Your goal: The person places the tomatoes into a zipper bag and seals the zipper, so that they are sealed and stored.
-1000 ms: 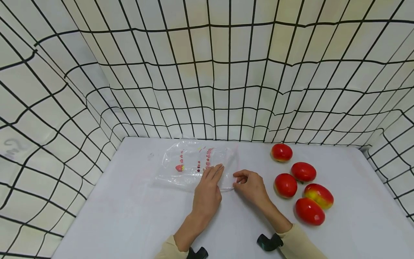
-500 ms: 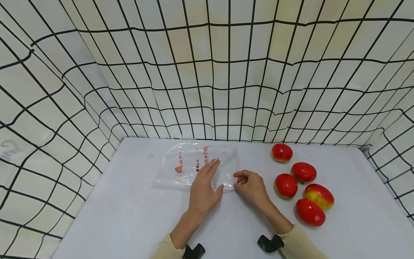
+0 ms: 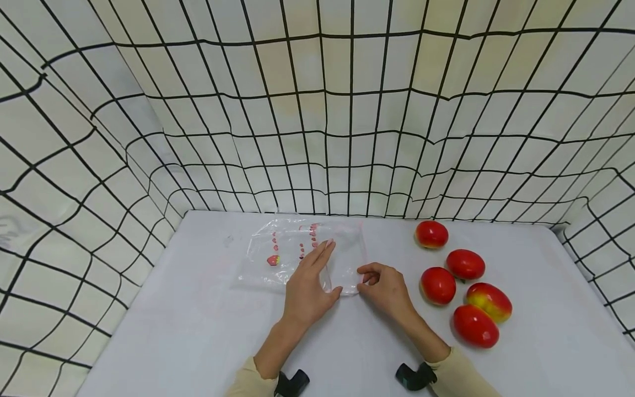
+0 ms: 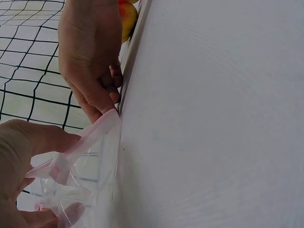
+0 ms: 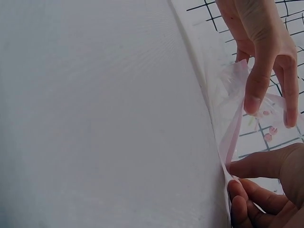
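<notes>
A clear plastic zip bag (image 3: pixel 347 259) with a pink edge and small red and pink prints lies flat on the white table. My right hand (image 3: pixel 384 286) pinches the near corner of its pink edge between thumb and fingers, as the right wrist view also shows. Over the middle of the bag is my left hand (image 3: pixel 307 292), fingers straight and thumb spread apart. In the left wrist view the left thumb (image 4: pixel 57 137) touches the pink edge, while its fingers stay lower, partly behind the film. The pink edge stands raised and slightly parted there.
Several glossy red fruits with yellow patches, such as the nearest fruit (image 3: pixel 475 326), lie right of my right hand. A black wire grid (image 3: pixel 327 132) encloses the table's back and sides. The white tabletop (image 3: pixel 198 331) extends left of the bag.
My left hand has shifted left across the bag, and its thumb has spread away from the fingers. The right hand keeps its pinch in nearly the same place. The fruits have not moved.
</notes>
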{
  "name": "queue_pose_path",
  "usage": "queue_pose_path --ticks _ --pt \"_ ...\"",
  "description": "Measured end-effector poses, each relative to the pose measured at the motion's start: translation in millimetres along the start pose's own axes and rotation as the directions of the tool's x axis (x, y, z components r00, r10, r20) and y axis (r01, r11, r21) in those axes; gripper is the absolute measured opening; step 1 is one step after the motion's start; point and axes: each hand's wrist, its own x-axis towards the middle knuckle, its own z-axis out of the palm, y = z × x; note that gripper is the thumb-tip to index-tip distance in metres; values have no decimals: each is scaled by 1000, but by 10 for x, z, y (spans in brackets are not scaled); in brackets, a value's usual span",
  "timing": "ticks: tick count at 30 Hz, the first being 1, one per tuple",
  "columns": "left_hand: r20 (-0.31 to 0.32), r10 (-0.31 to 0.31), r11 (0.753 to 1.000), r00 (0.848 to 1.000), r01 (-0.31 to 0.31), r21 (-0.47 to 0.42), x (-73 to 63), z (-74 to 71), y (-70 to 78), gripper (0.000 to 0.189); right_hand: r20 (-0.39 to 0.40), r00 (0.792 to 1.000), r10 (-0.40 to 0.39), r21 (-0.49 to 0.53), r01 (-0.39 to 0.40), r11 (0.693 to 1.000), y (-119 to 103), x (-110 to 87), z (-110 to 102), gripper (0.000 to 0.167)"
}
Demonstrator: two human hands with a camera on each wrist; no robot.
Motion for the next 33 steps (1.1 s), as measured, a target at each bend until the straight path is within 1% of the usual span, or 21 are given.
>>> queue_pose_path --ticks 2,11,14,18,24,28,33 --pt "6 -8 1000 1000 8 -6 4 -15 6 104 1 1000 7 0 -7 1000 0 -7 1 24" --pt "12 -32 999 999 33 -17 21 -38 -8 104 -5 1000 -15 -16 15 1000 -9 -45 -17 22" --pt "21 -29 999 999 29 -28 13 -39 -9 103 3 1000 -18 -34 18 999 -10 -66 -29 23" --pt "28 -21 999 999 22 -34 11 -34 -7 103 24 999 -27 -32 28 999 -19 -85 -70 25" --pt "32 -8 1000 999 9 -28 15 -20 -2 102 76 995 -70 19 69 997 -17 -77 -201 31" --pt "32 -7 1000 999 8 -28 14 -16 4 102 87 992 -96 3 96 995 -19 -59 -314 37" --pt "33 -8 999 999 9 -31 13 -20 0 102 81 992 -96 -14 98 995 -27 -31 -444 41"
